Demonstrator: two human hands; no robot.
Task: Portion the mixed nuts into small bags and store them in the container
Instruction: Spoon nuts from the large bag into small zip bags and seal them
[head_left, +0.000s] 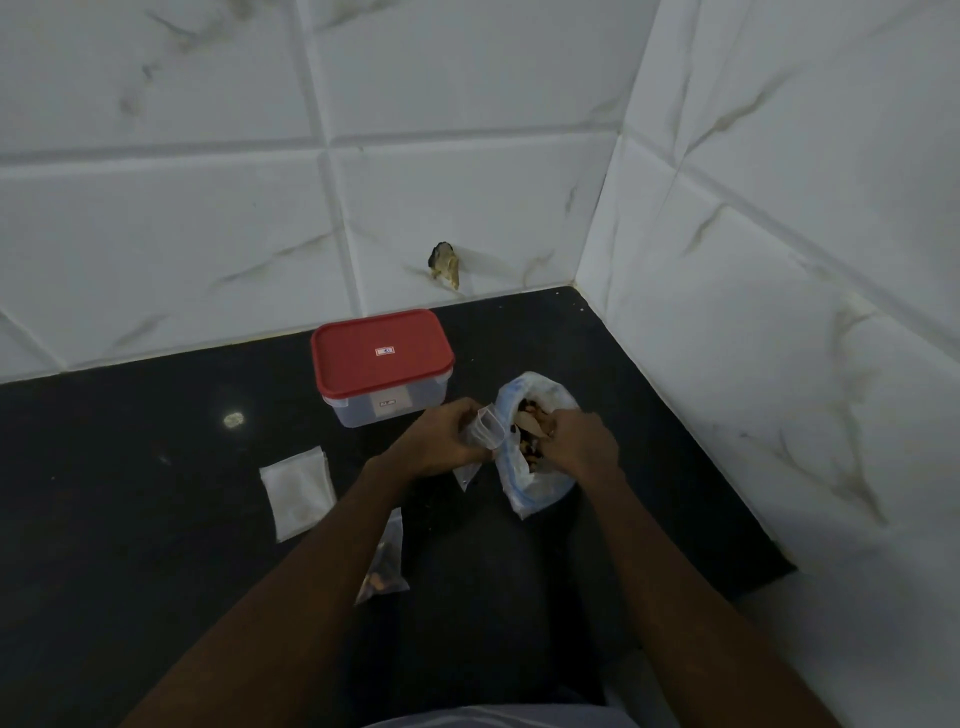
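One view only — worn on your head, tilted forward and down, close over your left hand (441, 441) and right hand (584, 441), facing the far wall (208, 218).

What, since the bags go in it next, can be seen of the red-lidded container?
The container is a rectangular box with rounded corners: a clear, plastic-looking body under a red lid that is on. A small label sits on the lid's middle, another on the front wall. It stands upright on the black counter, close to the tiled wall, behind the left hand. Neither hand holds it; contents cannot be made out.
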